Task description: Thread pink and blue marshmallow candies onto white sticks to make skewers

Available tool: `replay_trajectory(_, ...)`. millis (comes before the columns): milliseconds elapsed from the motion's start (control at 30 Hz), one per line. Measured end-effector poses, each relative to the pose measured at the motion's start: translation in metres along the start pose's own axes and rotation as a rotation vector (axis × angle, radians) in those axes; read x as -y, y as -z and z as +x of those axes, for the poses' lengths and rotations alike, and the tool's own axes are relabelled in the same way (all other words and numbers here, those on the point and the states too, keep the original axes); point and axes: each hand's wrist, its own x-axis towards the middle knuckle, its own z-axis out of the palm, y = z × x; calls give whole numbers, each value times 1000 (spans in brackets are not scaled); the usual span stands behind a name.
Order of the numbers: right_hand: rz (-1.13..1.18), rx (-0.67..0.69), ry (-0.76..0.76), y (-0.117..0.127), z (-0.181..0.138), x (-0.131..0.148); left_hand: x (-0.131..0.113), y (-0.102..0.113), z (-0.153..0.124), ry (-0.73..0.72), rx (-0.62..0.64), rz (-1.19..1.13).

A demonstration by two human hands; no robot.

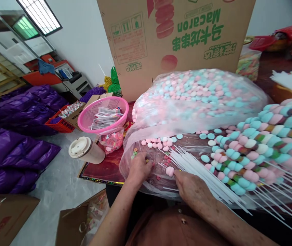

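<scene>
My left hand [139, 169] rests palm down on clear plastic sheeting, fingertips on small loose ring candies [135, 152]. My right hand [189, 186] pinches a thin white stick carrying a pink candy piece [170, 171] at its tip. Beside it lies a bundle of bare white sticks [199, 167]. Loose pink, blue and white candy discs [161, 141] lie scattered just beyond both hands. To the right, finished skewers of stacked pastel candies [251, 153] lie in a row.
A big clear bag of pink and blue candies [197, 95] lies behind, before a Macaron carton [176, 37]. A pink basket [105, 114], a small candy bag [111, 141] and a lidded cup [85, 150] are left. Purple bags [12, 150] and cartons cover the floor.
</scene>
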Motion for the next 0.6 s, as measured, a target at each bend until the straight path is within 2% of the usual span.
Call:
replay_trajectory(100, -13, 3, 19, 3, 0, 3, 3, -9, -9, 83, -49, -389)
replay_trajectory(200, -57, 39, 27, 6, 1, 9, 1, -17, -18, 99, -78, -547)
replay_trajectory(300, -94, 25, 32, 6, 0, 13, -6, -24, -28, 101, -81, -553)
replay_trajectory(433, -43, -42, 9, 1, 3, 6, -17, -28, -34, -65, -108, -486)
replay_trajectory(500, 46, -90, 9, 0, 13, -3, -20, -24, -26, -99, -81, -458)
replay_trajectory(600, 130, -168, 1, 2, 41, -16, -24, -14, 6, -35, -102, -313)
